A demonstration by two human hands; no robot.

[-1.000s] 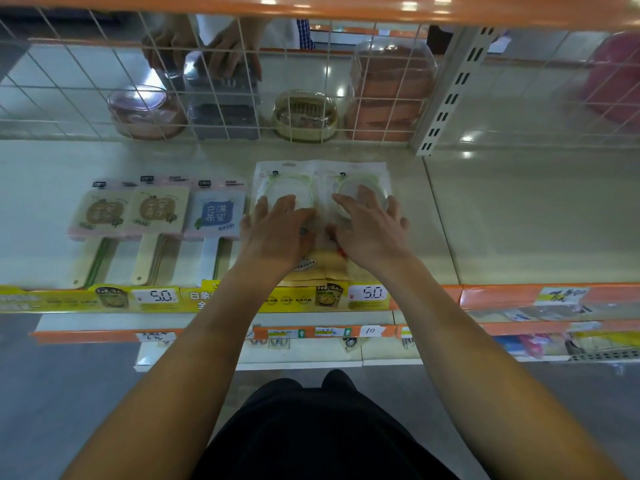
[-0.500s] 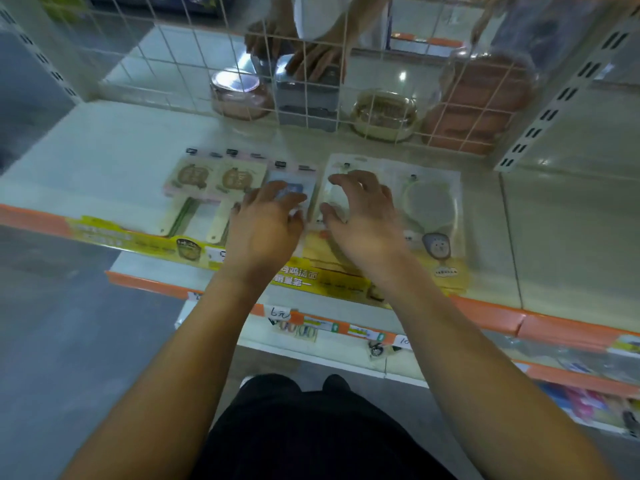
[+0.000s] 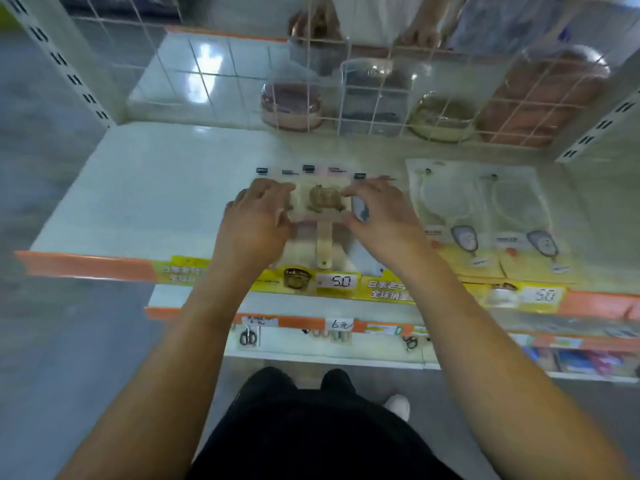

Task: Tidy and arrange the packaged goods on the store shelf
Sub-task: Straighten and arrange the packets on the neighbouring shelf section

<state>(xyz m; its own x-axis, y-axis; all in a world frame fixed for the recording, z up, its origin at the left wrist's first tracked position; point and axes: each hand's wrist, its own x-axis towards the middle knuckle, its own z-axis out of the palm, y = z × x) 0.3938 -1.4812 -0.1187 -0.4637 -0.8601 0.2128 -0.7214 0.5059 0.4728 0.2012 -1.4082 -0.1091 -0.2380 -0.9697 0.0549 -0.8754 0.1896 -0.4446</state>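
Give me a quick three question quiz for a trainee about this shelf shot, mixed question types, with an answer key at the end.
1. True or false: both hands, left hand and right hand, are on the paddle-shaped packs.
2. Multiple choice: what lies to the right of the hands on the shelf? A) two clear packs with white cords B) scissors C) a pink bowl
3. Fill in: the price tag on the shelf edge below the hands reads ___.

Key: 1 true; 2 A; 3 5.0
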